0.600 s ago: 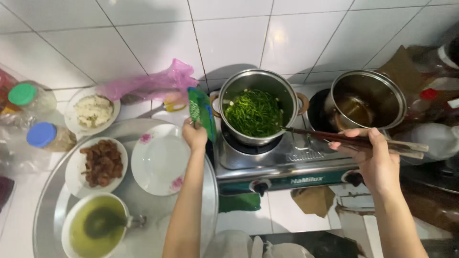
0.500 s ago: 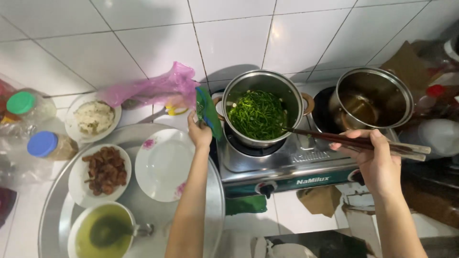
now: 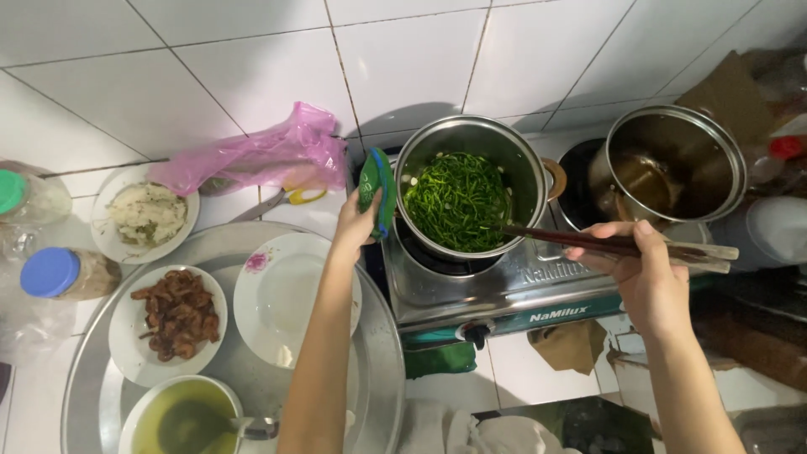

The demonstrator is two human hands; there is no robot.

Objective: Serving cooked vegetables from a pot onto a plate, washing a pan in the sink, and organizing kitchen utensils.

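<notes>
My left hand grips a green cloth pad pressed against the left handle of a steel pot full of cooked green vegetables. The pot sits on a tabletop gas stove. My right hand holds a pair of long dark chopsticks, their tips resting at the pot's right rim over the greens.
A second steel pot stands on the right burner. A round metal tray carries an empty white plate, a plate of fried brown pieces and a bowl of green broth. A pink plastic bag, rice plate and lidded jars lie left.
The camera view has shifted slightly. My left hand stays on the pot's handle with the pad, and the chopsticks remain at the pot's rim.
</notes>
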